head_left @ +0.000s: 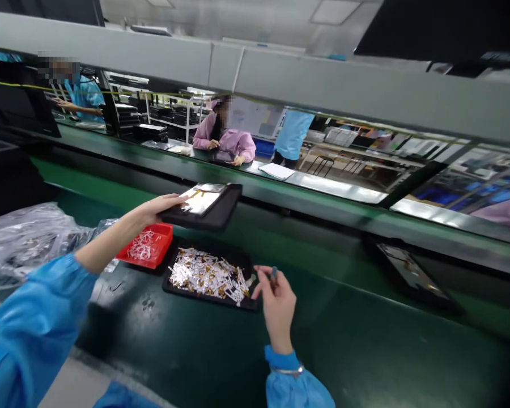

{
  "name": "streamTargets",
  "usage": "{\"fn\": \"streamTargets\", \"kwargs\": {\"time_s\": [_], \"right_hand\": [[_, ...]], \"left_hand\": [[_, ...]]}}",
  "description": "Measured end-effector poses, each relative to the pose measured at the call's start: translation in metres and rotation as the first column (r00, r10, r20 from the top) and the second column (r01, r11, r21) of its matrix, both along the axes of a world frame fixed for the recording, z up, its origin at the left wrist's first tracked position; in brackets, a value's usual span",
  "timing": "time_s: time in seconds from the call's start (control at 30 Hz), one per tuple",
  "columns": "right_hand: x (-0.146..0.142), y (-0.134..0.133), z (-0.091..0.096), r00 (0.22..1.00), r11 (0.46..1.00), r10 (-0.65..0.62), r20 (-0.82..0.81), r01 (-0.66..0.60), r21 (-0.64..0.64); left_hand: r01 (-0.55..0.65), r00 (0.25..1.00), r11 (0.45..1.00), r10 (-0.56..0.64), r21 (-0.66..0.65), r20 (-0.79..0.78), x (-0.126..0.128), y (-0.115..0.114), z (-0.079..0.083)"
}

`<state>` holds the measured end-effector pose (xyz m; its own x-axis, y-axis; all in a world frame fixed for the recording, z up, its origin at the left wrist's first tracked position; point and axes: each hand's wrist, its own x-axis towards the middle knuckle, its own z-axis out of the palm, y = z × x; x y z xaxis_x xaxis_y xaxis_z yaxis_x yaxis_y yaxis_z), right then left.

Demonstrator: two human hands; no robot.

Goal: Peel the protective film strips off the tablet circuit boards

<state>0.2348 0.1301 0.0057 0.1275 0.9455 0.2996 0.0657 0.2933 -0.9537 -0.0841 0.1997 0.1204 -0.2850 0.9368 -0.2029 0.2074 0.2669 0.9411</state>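
My left hand [159, 207] grips the edge of a black tablet-like case [204, 207], whose silver-and-white panel shows a thin gold strip, and holds it above the green conveyor belt [340, 317]. My right hand [277, 300] pinches a small blue-tipped item [273, 273] between thumb and fingers. It hovers just beside the right corner of a black tray [208, 277] heaped with white-and-gold film strips. Close under my left forearm, a red plastic bin [147, 246] holds a tangle of white strips.
A second black case [412, 273] lies on the belt to the right. Crumpled clear plastic [28, 243] is heaped at the left. Beyond a raised green-edged rail [255, 175], a person in a pink smock [223, 136] and others in blue work, with a white sheet [276, 170] lying there.
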Motion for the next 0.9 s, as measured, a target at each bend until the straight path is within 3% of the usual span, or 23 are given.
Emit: {"fn": "streamTargets", "kwargs": {"time_s": [0.1, 0.2, 0.27, 0.33, 0.37, 0.43, 0.5, 0.6, 0.73, 0.9], "right_hand": [[0.016, 0.006, 0.005, 0.987, 0.991, -0.136, -0.089, 0.137, -0.002], [0.024, 0.006, 0.008, 0.971, 0.978, -0.206, -0.125, 0.201, -0.051], [0.022, 0.002, 0.008, 0.978, 0.985, -0.168, -0.124, 0.163, -0.047], [0.015, -0.006, 0.006, 0.996, 0.997, -0.051, -0.075, 0.047, -0.058], [0.010, -0.011, 0.004, 0.999, 0.997, 0.030, -0.040, -0.033, -0.069], [-0.001, -0.022, 0.001, 0.976, 0.973, 0.214, 0.030, -0.210, -0.096], [-0.010, -0.033, -0.004, 0.923, 0.923, 0.377, 0.084, -0.366, -0.121], [-0.021, -0.042, -0.012, 0.839, 0.857, 0.515, 0.174, -0.501, -0.120], [-0.030, -0.046, -0.023, 0.770, 0.825, 0.542, 0.336, -0.563, -0.040], [-0.040, -0.046, -0.031, 0.704, 0.793, 0.475, 0.528, -0.603, 0.091]], "left_hand": [[0.113, 0.994, 0.992, -0.112, -0.064, 0.007, -0.017, -0.064, 0.000], [0.269, 0.962, 0.945, -0.271, -0.185, 0.018, -0.031, -0.118, -0.015], [0.467, 0.868, 0.833, -0.496, -0.296, -0.030, -0.036, -0.141, -0.037], [0.612, 0.694, 0.710, -0.693, -0.349, -0.193, -0.037, -0.155, -0.064], [0.647, 0.612, 0.679, -0.734, -0.346, -0.296, -0.036, -0.160, -0.078], [0.661, 0.533, 0.691, -0.708, -0.294, -0.465, -0.029, -0.167, -0.099], [0.655, 0.524, 0.720, -0.650, -0.228, -0.550, -0.015, -0.172, -0.111], [0.648, 0.543, 0.749, -0.579, -0.134, -0.609, 0.017, -0.177, -0.119], [0.619, 0.628, 0.785, -0.492, 0.004, -0.603, 0.055, -0.178, -0.127], [0.506, 0.749, 0.852, -0.359, 0.131, -0.558, 0.063, -0.179, -0.133]]}}
